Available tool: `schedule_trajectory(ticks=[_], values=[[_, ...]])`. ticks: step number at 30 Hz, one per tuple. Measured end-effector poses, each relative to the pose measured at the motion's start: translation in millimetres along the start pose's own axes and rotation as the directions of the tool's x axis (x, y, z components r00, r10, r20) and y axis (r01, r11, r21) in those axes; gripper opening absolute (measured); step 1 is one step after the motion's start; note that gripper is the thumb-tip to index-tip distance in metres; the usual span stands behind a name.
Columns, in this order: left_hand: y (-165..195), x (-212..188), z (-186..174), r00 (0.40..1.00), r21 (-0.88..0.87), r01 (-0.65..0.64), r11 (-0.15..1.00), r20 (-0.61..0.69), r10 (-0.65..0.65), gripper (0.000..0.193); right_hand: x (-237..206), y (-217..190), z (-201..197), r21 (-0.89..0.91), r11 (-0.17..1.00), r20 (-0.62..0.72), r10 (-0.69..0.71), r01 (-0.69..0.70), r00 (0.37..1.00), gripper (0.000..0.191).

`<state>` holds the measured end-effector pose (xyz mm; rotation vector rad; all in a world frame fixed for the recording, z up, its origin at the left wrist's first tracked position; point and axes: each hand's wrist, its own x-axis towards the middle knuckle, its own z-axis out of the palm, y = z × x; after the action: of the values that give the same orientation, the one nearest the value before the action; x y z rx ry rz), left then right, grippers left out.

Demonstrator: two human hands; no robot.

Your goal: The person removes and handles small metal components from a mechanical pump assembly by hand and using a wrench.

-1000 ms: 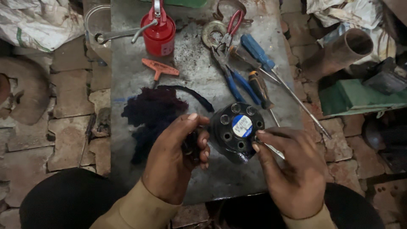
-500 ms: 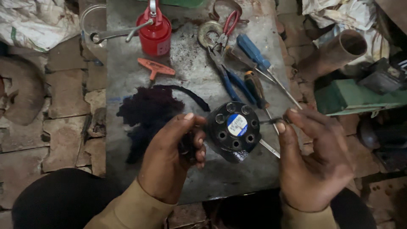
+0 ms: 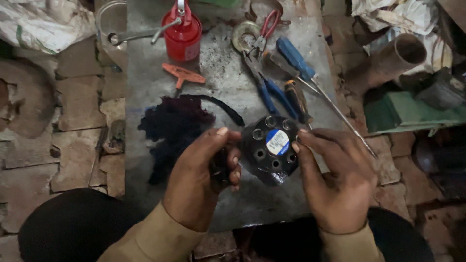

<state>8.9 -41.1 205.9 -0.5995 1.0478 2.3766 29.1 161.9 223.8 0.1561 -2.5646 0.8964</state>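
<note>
Holding a round black metal unit (image 3: 272, 149) between both hands, we keep it just above the near part of the grey bench (image 3: 145, 82), its face turned up to us. That face carries a ring of bolt holes around a blue-and-white round label. Our left hand (image 3: 204, 179) is clenched around its left side, thumb over the top edge and fingers curled beneath. Our right hand (image 3: 335, 179) is not closed on anything: its fingertips (image 3: 298, 143) rest against the right rim, with the palm open below.

We judge the unit to be a solid cast piece, so heavy for its size, rigid, and not likely to give under pressure. Its dark surface shines as if oily, so it may slip. The rim and the underside look like the safest places to take hold, with one hand cradling from below; the labelled face and the holes offer little purchase.

Just left of it lies a dark rag (image 3: 174, 126) on the bench. Farther back we see a red oil can (image 3: 182, 31), an orange T-handle tool (image 3: 182, 75), blue-handled pliers (image 3: 264, 87) and a long screwdriver (image 3: 310, 80).
</note>
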Motion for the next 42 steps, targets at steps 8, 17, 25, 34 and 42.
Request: schedule_trajectory(ticks=[8,17,25,34,42], values=[[0.9,2.3,-2.5,1.000,0.000,0.001,1.000,-0.009,-0.001,0.032,-1.0,-17.8,-10.0,0.064,0.994,-0.263,0.103,-0.089,0.959,0.016],[-3.5,2.5,0.2,1.000,-0.015,-0.023,1.000,0.009,0.023,0.030,-7.7,-26.8,-14.8,0.212,0.977,-0.102,0.056,-0.034,0.993,0.021],[-2.8,-0.8,-0.1,1.000,-0.014,-0.016,1.000,-0.001,0.016,0.030,-13.8,-17.7,-11.3,0.092,0.986,-0.004,-0.137,0.137,0.991,0.024],[1.2,-2.2,0.3,1.000,-0.016,0.001,1.000,-0.011,-0.001,0.031,-9.7,-19.5,-2.7,0.036,0.987,0.112,-0.160,0.157,0.981,0.020],[2.5,-7.8,3.6,0.999,0.010,-0.019,1.000,-0.029,0.019,0.031,-10.9,-28.9,-3.8,0.086,0.990,0.080,-0.121,0.114,0.989,0.020]])
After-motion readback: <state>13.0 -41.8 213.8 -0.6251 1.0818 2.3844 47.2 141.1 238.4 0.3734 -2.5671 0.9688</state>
